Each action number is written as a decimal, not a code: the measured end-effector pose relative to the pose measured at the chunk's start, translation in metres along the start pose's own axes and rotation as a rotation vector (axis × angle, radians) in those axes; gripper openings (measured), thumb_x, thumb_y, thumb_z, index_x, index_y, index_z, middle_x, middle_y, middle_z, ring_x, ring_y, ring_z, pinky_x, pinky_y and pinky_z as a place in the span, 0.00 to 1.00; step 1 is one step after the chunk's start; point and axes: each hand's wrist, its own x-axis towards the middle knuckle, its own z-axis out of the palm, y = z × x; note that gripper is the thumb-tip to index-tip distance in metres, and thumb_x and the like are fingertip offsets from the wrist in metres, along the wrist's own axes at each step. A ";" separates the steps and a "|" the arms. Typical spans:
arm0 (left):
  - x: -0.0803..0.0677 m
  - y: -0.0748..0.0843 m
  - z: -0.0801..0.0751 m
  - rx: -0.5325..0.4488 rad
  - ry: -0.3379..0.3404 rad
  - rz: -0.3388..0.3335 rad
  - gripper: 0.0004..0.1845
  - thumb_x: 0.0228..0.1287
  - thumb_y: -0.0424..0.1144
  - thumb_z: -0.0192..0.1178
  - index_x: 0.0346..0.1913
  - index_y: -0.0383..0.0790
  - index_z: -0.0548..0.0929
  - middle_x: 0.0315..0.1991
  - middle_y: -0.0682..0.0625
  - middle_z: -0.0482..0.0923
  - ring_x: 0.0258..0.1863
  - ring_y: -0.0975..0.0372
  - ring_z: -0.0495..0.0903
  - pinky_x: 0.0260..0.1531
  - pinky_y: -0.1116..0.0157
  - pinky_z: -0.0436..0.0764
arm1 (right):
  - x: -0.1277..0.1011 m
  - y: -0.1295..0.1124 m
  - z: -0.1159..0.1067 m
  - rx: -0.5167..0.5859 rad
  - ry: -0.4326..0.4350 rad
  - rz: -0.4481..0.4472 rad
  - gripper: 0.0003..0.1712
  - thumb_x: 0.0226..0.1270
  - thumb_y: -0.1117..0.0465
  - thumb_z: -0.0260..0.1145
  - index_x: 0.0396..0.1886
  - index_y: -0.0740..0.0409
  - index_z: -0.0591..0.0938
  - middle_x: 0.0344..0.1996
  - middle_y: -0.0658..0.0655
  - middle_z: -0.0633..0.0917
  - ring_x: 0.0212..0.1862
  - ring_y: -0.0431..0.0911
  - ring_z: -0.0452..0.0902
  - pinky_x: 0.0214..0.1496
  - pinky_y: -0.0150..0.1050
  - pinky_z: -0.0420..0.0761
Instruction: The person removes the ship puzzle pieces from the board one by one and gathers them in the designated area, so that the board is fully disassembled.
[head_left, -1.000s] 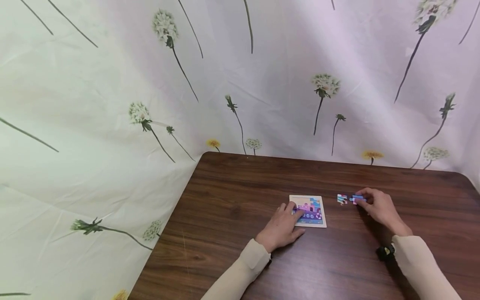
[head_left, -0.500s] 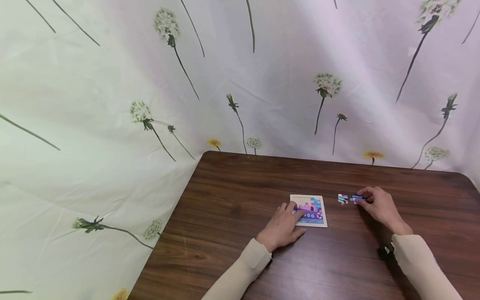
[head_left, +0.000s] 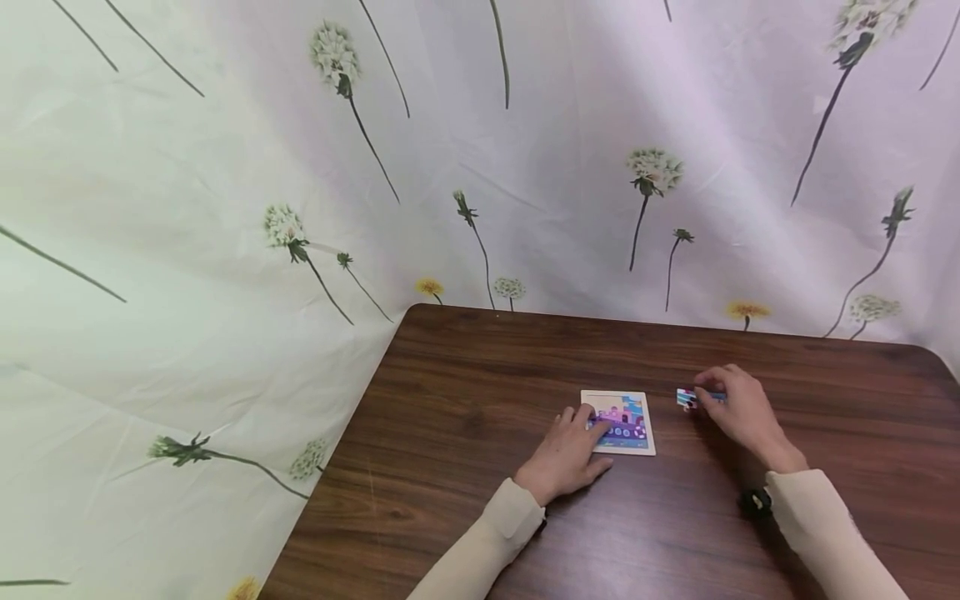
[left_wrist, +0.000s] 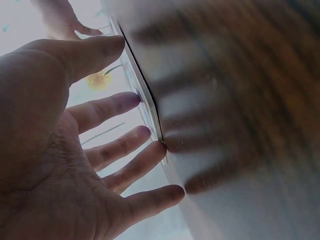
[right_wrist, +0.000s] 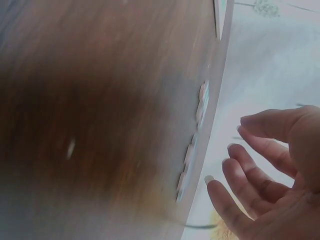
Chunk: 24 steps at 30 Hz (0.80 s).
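A small white-framed puzzle board [head_left: 628, 419] with a pink and blue picture lies flat on the brown table [head_left: 465, 417]. My left hand [head_left: 579, 423] rests beside it with straight fingers, whose tips touch the board's left part; the left wrist view shows those fingertips [left_wrist: 144, 131] against the board's edge [left_wrist: 142, 95]. To the right, my right hand [head_left: 711, 392] hovers with relaxed fingers over loose puzzle pieces [head_left: 685, 399]. One piece shows and another is mostly hidden under the fingers. In the right wrist view the hand [right_wrist: 260, 165] holds nothing and the pieces [right_wrist: 202, 102] lie flat.
A pale cloth printed with dandelions [head_left: 480, 167] hangs behind and left of the table, close to its far edge. The table's left corner [head_left: 408, 310] is rounded. A dark band [head_left: 753, 502] sits on my right wrist, below a cream sleeve.
My right hand has slid a little to the left over the loose pieces, covering the blue one it touched before. The left hand and the board have stayed put.
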 end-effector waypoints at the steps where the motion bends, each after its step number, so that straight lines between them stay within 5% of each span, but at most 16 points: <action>1: 0.000 0.000 0.000 -0.003 -0.001 -0.001 0.30 0.74 0.58 0.62 0.73 0.52 0.76 0.68 0.47 0.71 0.59 0.57 0.72 0.67 0.57 0.76 | 0.000 -0.002 0.002 0.001 -0.001 -0.008 0.07 0.67 0.68 0.70 0.43 0.66 0.87 0.43 0.71 0.84 0.43 0.63 0.84 0.46 0.62 0.82; 6: 0.000 -0.001 0.001 -0.008 0.002 -0.004 0.29 0.73 0.58 0.62 0.72 0.52 0.77 0.67 0.48 0.72 0.59 0.57 0.72 0.67 0.57 0.76 | 0.004 -0.013 0.012 0.014 -0.008 -0.056 0.06 0.67 0.69 0.71 0.42 0.65 0.87 0.41 0.67 0.86 0.41 0.58 0.84 0.43 0.54 0.82; 17: 0.000 0.000 0.001 -0.019 0.004 -0.006 0.29 0.73 0.58 0.62 0.72 0.53 0.77 0.67 0.48 0.72 0.59 0.57 0.73 0.68 0.54 0.76 | 0.010 -0.037 0.030 0.058 -0.082 -0.094 0.08 0.72 0.66 0.68 0.47 0.64 0.87 0.46 0.66 0.86 0.48 0.61 0.85 0.49 0.61 0.83; 24: 0.002 -0.001 -0.002 -0.003 0.014 0.013 0.28 0.73 0.58 0.63 0.70 0.52 0.78 0.65 0.48 0.72 0.57 0.58 0.72 0.65 0.56 0.78 | 0.014 -0.044 0.042 0.077 -0.149 -0.146 0.08 0.70 0.67 0.70 0.47 0.62 0.88 0.43 0.61 0.87 0.44 0.53 0.84 0.46 0.52 0.84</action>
